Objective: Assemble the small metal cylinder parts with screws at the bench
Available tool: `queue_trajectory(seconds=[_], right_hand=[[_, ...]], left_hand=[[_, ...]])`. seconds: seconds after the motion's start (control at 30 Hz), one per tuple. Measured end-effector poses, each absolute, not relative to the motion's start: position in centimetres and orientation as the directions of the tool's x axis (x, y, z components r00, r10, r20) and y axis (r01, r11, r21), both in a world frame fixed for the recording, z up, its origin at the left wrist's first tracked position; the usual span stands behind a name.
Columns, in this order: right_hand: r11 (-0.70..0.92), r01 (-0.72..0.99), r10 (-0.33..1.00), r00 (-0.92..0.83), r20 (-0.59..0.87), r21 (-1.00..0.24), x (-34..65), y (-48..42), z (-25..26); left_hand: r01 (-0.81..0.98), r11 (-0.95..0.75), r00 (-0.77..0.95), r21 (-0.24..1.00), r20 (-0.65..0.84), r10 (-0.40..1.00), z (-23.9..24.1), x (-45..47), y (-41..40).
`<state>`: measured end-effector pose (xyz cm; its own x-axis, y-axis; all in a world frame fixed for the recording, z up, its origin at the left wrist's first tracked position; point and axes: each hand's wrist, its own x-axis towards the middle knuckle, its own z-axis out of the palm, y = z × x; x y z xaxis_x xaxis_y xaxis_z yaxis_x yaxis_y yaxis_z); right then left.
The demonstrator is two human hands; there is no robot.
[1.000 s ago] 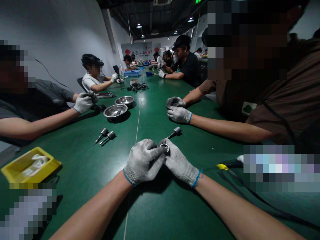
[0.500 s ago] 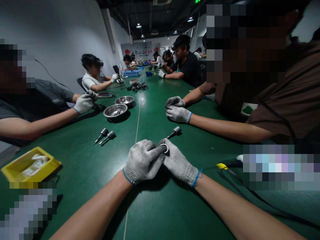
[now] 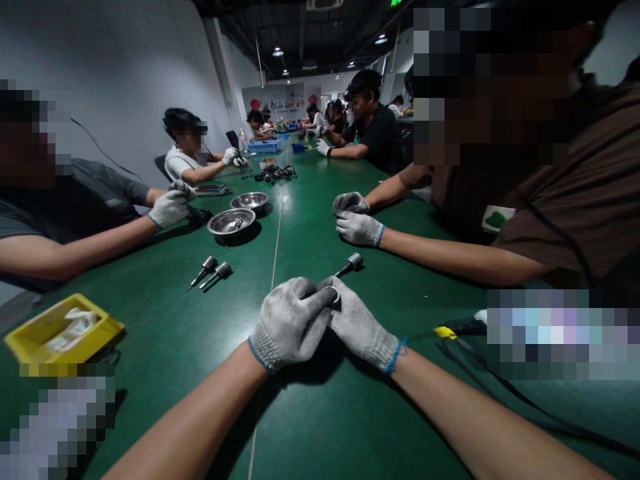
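My left hand (image 3: 293,323), in a white knit glove with blue trim, is closed, its fingertips pressed against a round metal part (image 3: 337,291). Only the shiny curved rim of that part shows; the rest is hidden by the gloves. My right hand (image 3: 359,325), gloved the same way, closes round the part from the other side. Both hands meet just above the green table (image 3: 300,433). Behind them lies a metal cylinder with a thin shaft (image 3: 355,261). Two similar shafted cylinders (image 3: 223,269) rest side by side to the left.
A yellow bin (image 3: 30,320) with packets in it stands at left. Two steel bowls (image 3: 220,233) sit further back, the nearer holding small metal pieces. Black cables (image 3: 505,387) run along the right. Gloved co-workers' hands (image 3: 357,227) are across the right side.
My left fingers have shifted slightly right over the round metal part, so its bright rim shows less and looks turned. My right hand has hardly moved.
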<state>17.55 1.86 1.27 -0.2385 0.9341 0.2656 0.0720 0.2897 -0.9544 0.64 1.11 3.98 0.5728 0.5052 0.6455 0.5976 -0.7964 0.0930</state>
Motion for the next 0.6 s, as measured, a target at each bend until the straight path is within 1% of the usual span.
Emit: queue_trajectory(seconds=[0.07, 0.13, 0.23, 0.33, 0.43, 0.6], right_hand=[[0.26, 0.04, 0.944, -0.219, 0.246, -0.965, 17.6, 1.9, 1.1], [0.228, 0.001, 0.953, -0.207, 0.222, -0.974, 17.7, 2.0, 1.0], [0.18, -0.061, 0.961, -0.202, 0.189, -0.982, 17.7, 2.1, 0.9], [0.163, -0.114, 0.963, -0.197, 0.183, -0.98, 17.6, 2.1, 0.8], [0.169, -0.108, 0.963, -0.195, 0.188, -0.98, 17.7, 2.1, 0.8], [0.187, -0.055, 0.956, -0.22, 0.194, -0.981, 17.7, 1.8, 0.8]], left_hand=[[0.601, -0.774, 0.538, 0.2, 0.615, 0.577, 4.1, 0.8, 1.0], [0.592, -0.756, 0.513, 0.279, 0.593, 0.621, 4.2, 1.0, 1.0], [0.54, -0.752, 0.499, 0.378, 0.576, 0.648, 4.1, 1.3, 1.0], [0.485, -0.747, 0.461, 0.454, 0.593, 0.66, 3.7, 1.3, 1.1], [0.481, -0.744, 0.41, 0.464, 0.631, 0.658, 3.3, 1.1, 1.2], [0.5, -0.766, 0.409, 0.404, 0.67, 0.62, 3.1, 0.7, 1.2]])
